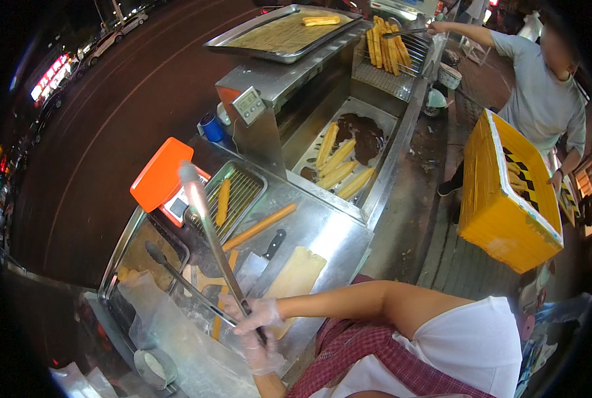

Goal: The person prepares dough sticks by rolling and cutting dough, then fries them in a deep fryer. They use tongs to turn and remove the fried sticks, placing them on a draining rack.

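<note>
Both my hands wear clear plastic gloves. Long metal tongs with dark tips reach up and left from them, their two arms spread wide. My right hand (251,312) grips the tongs (215,236) near the handle. Just below, my left hand (262,350) is against the dark handle end, its fingers partly hidden. Beside my hands on the steel counter lie a flat strip of dough (298,271), a cleaver (256,262) with a black handle and a wooden rolling pin (259,227). Several fried dough sticks (337,158) lie in the fryer (321,191) beyond.
One dough stick (223,201) lies on a rack tray beside an orange scale (161,174). A flour-dusted tray (127,234) is at left. Upright dough sticks (388,47) stand in a wire rack. A person (540,94) at right holds tongs and a yellow box (495,199).
</note>
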